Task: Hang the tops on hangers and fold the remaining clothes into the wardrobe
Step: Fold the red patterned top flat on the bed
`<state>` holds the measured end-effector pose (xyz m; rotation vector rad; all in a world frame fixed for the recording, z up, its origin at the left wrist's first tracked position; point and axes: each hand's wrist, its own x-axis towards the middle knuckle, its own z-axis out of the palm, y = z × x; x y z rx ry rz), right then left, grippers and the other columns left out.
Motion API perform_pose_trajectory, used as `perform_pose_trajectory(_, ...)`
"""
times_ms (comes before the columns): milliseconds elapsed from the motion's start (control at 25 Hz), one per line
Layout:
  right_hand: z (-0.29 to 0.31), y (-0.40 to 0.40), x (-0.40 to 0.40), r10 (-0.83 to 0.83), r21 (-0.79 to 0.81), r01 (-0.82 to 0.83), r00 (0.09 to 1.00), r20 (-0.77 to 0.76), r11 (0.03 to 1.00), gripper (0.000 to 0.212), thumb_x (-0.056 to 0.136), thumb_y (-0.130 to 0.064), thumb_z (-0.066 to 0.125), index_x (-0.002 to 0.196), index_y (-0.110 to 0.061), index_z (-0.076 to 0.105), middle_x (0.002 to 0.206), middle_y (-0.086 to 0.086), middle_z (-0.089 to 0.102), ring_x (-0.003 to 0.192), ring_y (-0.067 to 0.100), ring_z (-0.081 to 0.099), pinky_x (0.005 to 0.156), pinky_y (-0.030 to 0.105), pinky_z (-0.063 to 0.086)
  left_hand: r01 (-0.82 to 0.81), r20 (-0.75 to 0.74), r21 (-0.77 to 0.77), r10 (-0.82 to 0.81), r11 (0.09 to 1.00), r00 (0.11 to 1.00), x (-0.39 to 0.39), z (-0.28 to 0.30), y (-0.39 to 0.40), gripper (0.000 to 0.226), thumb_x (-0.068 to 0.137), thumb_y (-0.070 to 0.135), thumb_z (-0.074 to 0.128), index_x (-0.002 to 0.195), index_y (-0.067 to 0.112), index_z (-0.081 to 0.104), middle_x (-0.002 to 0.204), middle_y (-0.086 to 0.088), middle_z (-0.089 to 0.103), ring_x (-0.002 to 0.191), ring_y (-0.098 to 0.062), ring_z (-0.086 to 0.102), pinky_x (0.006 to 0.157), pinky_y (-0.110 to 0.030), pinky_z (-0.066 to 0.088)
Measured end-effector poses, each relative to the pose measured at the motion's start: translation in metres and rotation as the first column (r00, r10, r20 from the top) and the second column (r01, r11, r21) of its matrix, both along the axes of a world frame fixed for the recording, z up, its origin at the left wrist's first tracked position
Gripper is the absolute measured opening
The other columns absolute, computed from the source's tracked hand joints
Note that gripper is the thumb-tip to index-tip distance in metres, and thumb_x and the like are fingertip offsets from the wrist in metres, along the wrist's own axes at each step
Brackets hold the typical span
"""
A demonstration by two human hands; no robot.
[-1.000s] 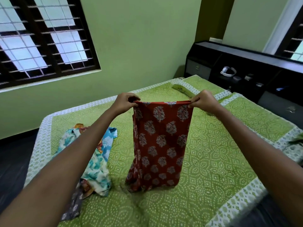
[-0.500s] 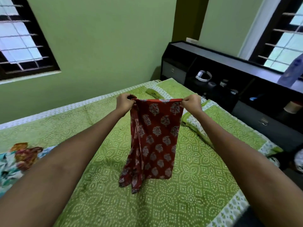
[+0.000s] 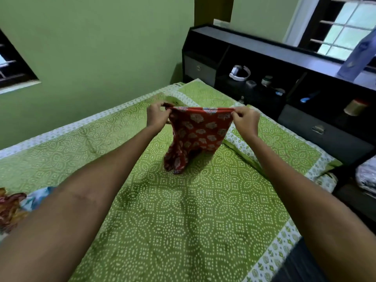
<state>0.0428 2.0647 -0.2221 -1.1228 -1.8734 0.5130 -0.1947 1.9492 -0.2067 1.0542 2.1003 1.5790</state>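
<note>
I hold a red printed garment [image 3: 198, 135] stretched by its top edge above the green patterned bedspread [image 3: 183, 220]. My left hand [image 3: 156, 116] pinches the left corner and my right hand [image 3: 245, 119] pinches the right corner. The cloth's lower part is bunched and rests on the bed, near the pillow [image 3: 264, 139]. A pile of other colourful clothes [image 3: 14, 206] lies at the left edge, partly hidden by my left forearm.
A black headboard unit [image 3: 284, 64] with shelves and drawers runs along the right, holding a white headset [image 3: 240, 73], jars and small items. Folded cloth [image 3: 366, 178] sits at the far right. Green walls and barred windows [image 3: 345, 27] surround the bed.
The view has swung right and down. Both hands have lowered the garment, so more of it now bunches on the bed beside the pillow. The clothes pile has slid to the left edge.
</note>
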Motion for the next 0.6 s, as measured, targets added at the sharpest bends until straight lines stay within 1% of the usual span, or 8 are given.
perform_pose_trajectory(40, -0.021, -0.013, 0.009, 0.005, 0.010, -0.005, 1.000, 0.015, 1.000, 0.013, 0.079, -0.002, 0.062, 0.083, 0.002, 0.073, 0.080, 0.013, 0.073, 0.074, 0.021, 0.067, 0.066, 0.025, 0.046, 0.018, -0.006, -0.027, -0.019, 0.999, 1.000, 0.006, -0.018, -0.015, 0.018, 0.083, -0.004, 0.063, 0.100, 0.002, 0.067, 0.101, -0.008, 0.062, 0.071, -0.021, 0.064, 0.043, -0.019, 0.052)
perform_pose_trajectory(120, -0.070, -0.049, 0.030, 0.027, 0.027, -0.029, 0.996, 0.084, 0.999, 0.012, 0.074, 0.000, 0.067, 0.083, 0.002, 0.074, 0.084, 0.015, 0.073, 0.077, 0.022, 0.068, 0.071, 0.025, 0.047, 0.054, -0.033, -0.095, -0.057, 0.994, 0.998, 0.018, -0.064, -0.050, 0.016, 0.081, -0.005, 0.064, 0.095, 0.002, 0.068, 0.097, -0.008, 0.063, 0.072, -0.022, 0.064, 0.042, -0.019, 0.050)
perform_pose_trajectory(240, -0.147, -0.117, 0.062, 0.078, -0.021, -0.075, 0.974, 0.211, 0.997, 0.013, 0.066, -0.004, 0.064, 0.073, 0.003, 0.073, 0.076, 0.018, 0.072, 0.067, 0.029, 0.069, 0.062, 0.028, 0.051, 0.158, -0.070, -0.280, -0.184, 0.947, 0.980, 0.036, -0.143, -0.116, 0.015, 0.075, -0.005, 0.068, 0.089, 0.001, 0.071, 0.092, -0.016, 0.068, 0.073, -0.022, 0.063, 0.057, -0.027, 0.051)
perform_pose_trajectory(320, -0.193, -0.162, 0.082, 0.124, -0.142, -0.083, 0.942, 0.312, 0.986, 0.014, 0.065, -0.005, 0.062, 0.071, 0.001, 0.073, 0.071, 0.017, 0.070, 0.060, 0.030, 0.067, 0.055, 0.028, 0.049, 0.222, -0.035, -0.408, -0.259, 0.885, 0.965, 0.053, -0.190, -0.164, 0.014, 0.077, -0.007, 0.066, 0.088, -0.001, 0.071, 0.091, -0.020, 0.069, 0.072, -0.020, 0.062, 0.059, -0.020, 0.048)
perform_pose_trajectory(400, -0.233, -0.210, 0.102, 0.213, -0.301, -0.081, 0.873, 0.438, 0.950, 0.011, 0.070, 0.000, 0.063, 0.075, 0.001, 0.073, 0.072, 0.019, 0.070, 0.062, 0.034, 0.066, 0.054, 0.031, 0.046, 0.282, -0.010, -0.515, -0.335, 0.809, 0.942, 0.072, -0.236, -0.213, 0.017, 0.078, -0.009, 0.062, 0.089, -0.001, 0.072, 0.092, -0.018, 0.069, 0.073, -0.024, 0.065, 0.054, -0.011, 0.043)
perform_pose_trajectory(440, -0.251, -0.236, 0.112, 0.260, -0.371, -0.073, 0.836, 0.484, 0.926, 0.011, 0.073, 0.001, 0.062, 0.078, 0.002, 0.072, 0.075, 0.021, 0.069, 0.063, 0.035, 0.065, 0.054, 0.032, 0.046, 0.306, 0.011, -0.556, -0.361, 0.773, 0.932, 0.081, -0.259, -0.237, 0.018, 0.078, -0.009, 0.061, 0.090, -0.001, 0.072, 0.092, -0.018, 0.069, 0.075, -0.027, 0.066, 0.052, -0.010, 0.042)
perform_pose_trajectory(520, -0.285, -0.283, 0.130, 0.319, -0.454, -0.051, 0.780, 0.538, 0.890, 0.009, 0.077, 0.001, 0.061, 0.079, 0.003, 0.070, 0.076, 0.024, 0.068, 0.062, 0.038, 0.063, 0.053, 0.034, 0.046, 0.328, 0.056, -0.602, -0.371, 0.728, 0.927, 0.097, -0.303, -0.278, 0.021, 0.077, -0.011, 0.060, 0.092, -0.003, 0.071, 0.092, -0.019, 0.068, 0.077, -0.031, 0.066, 0.057, -0.020, 0.047)
perform_pose_trajectory(600, -0.312, -0.323, 0.142, 0.354, -0.507, -0.012, 0.730, 0.584, 0.862, 0.011, 0.081, -0.003, 0.059, 0.083, 0.003, 0.069, 0.079, 0.024, 0.067, 0.067, 0.038, 0.064, 0.057, 0.035, 0.047, 0.344, 0.122, -0.611, -0.344, 0.713, 0.931, 0.109, -0.342, -0.309, 0.021, 0.077, -0.013, 0.059, 0.093, -0.005, 0.070, 0.093, -0.023, 0.067, 0.080, -0.035, 0.066, 0.069, -0.030, 0.053)
